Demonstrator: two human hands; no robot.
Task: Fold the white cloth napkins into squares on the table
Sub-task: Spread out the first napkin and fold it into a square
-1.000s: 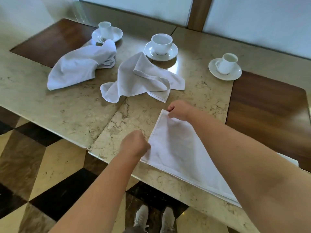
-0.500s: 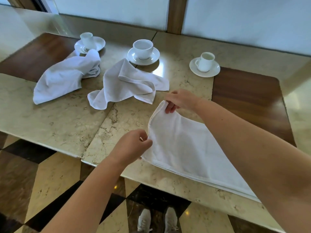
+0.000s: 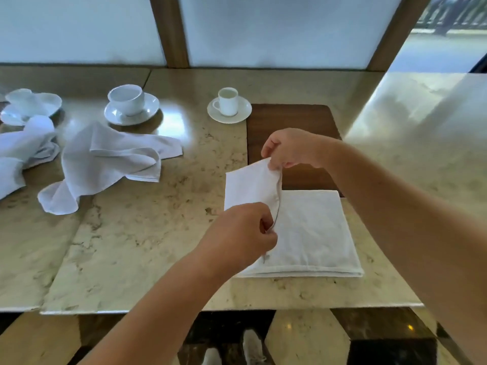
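Note:
A white cloth napkin point(image 3: 313, 233) lies folded on the marble table point(image 3: 147, 238) near the front edge. Its left part is lifted and turned over toward the right. My left hand point(image 3: 242, 233) pinches the near corner of that lifted flap. My right hand point(image 3: 290, 148) pinches the far corner, above the napkin. Two more white napkins lie crumpled to the left: one point(image 3: 105, 162) in the middle of the table, another point(image 3: 23, 154) at the left edge of view.
Three white cups on saucers stand along the back: one point(image 3: 228, 104) near a dark wood inlay point(image 3: 290, 122), one point(image 3: 130, 102) further left, one point(image 3: 29, 104) at far left. The table's front edge runs just below the napkin. My shoes show on the tiled floor.
Both hands have lifted the napkin's left edge and carried it to the right over the rest of the cloth. The view has swung to the right.

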